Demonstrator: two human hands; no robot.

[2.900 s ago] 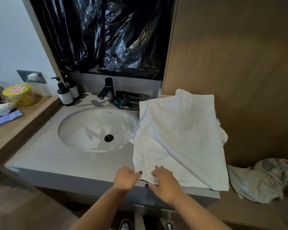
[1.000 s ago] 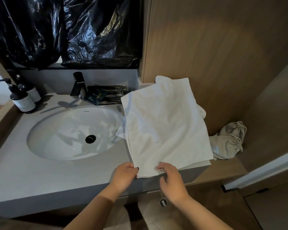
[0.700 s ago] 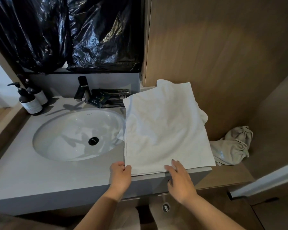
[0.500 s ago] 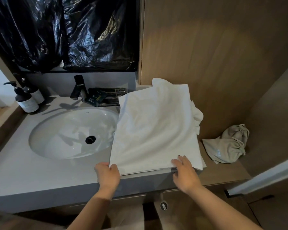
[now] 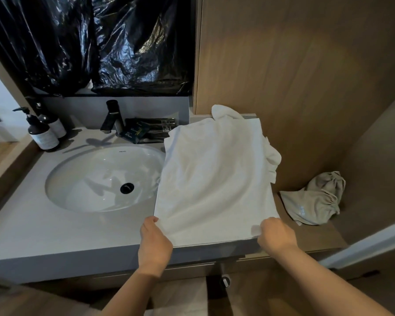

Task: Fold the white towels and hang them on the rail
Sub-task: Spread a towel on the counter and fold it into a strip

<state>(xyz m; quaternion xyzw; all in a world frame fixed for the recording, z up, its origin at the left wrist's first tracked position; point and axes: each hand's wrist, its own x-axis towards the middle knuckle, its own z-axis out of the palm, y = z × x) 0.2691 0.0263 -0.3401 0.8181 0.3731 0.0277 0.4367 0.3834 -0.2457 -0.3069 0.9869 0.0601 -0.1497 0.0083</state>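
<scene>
A white towel (image 5: pixel 214 179) lies folded flat on the grey counter (image 5: pixel 55 233), to the right of the sink. My left hand (image 5: pixel 154 242) grips its near left corner. My right hand (image 5: pixel 276 233) grips its near right corner. The near edge is lifted a little off the counter between the two hands. More white towel cloth (image 5: pixel 271 158) bunches out from under its far and right sides. No rail is in view.
The white sink basin (image 5: pixel 100 179) with a black faucet (image 5: pixel 113 117) takes the counter's left half. Two pump bottles (image 5: pixel 41 133) stand at the back left, dark packets (image 5: pixel 146 131) behind the towel. A grey drawstring bag (image 5: pixel 315 199) lies on the lower wooden ledge at right.
My hands have slid apart along the towel's near edge, from the middle to its two corners, and now grip and lift them. The towel has shifted slightly left.
</scene>
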